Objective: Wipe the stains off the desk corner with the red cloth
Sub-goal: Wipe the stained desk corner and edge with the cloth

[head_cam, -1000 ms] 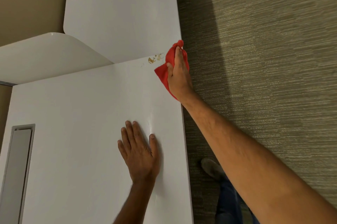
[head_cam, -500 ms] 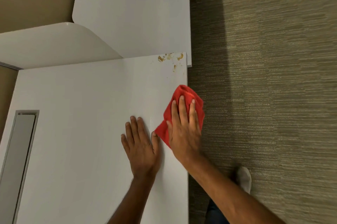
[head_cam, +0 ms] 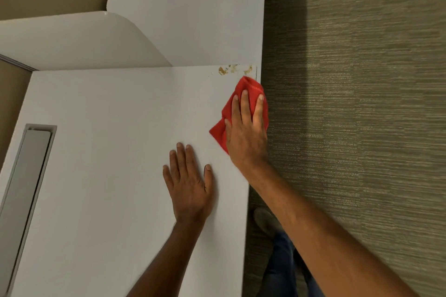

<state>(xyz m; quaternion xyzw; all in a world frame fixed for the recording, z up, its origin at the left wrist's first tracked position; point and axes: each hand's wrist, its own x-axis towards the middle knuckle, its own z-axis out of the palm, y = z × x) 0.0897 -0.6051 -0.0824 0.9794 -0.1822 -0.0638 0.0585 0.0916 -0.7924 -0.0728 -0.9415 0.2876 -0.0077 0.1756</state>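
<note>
Now your right hand [head_cam: 246, 132] has pushed the red cloth [head_cam: 249, 85] back up toward 12 o'clock. Its front edge sits just short of the stains [head_cam: 233, 70] on the table [head_cam: 108, 151] corner. Your fingers [head_cam: 258, 108] lie straight, pressing the cloth flat. Left hand [head_cam: 190, 185] stays flat on the table, fingers straight, holding nothing. Half a second ago the cloth was well back toward 6. Stains still show, so expect more passes.

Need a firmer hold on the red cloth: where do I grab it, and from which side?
Probably the bunched far end of the red cloth, from above: it humps up ahead of the right hand lying flat on it, while its left corner lies thin on the desk.
</note>
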